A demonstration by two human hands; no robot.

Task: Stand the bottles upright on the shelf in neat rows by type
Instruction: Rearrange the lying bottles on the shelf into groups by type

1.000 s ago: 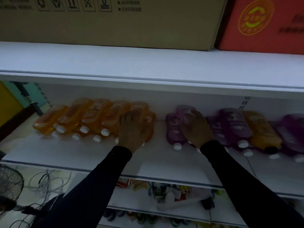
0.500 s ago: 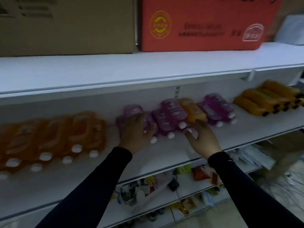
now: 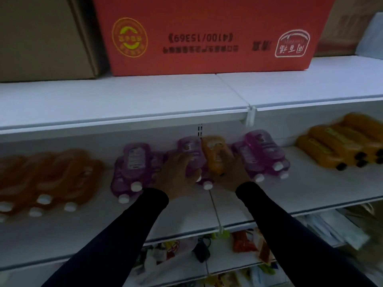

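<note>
All the bottles lie flat on the white shelf (image 3: 310, 183). A purple bottle (image 3: 189, 149) with a white cap lies in the middle group, and my left hand (image 3: 178, 175) grips it from above. Beside it lies one orange bottle (image 3: 215, 154) among the purple ones, and my right hand (image 3: 232, 179) holds its near end. More purple bottles lie to the left (image 3: 134, 162) and to the right (image 3: 261, 150). Amber bottles with white caps (image 3: 51, 179) lie at the far left, blurred. Orange bottles with black caps (image 3: 342, 146) lie at the far right.
A red carton (image 3: 207, 38) and a brown carton (image 3: 41, 38) stand on the shelf above, which overhangs the bottles. The lower shelf (image 3: 244, 264) holds mixed packets. Bare shelf surface shows in front of the bottles.
Both hands have moved right along the shelf, from the amber bottles to the purple group. My left hand now grips a purple bottle and my right hand has closed on the lone orange one.
</note>
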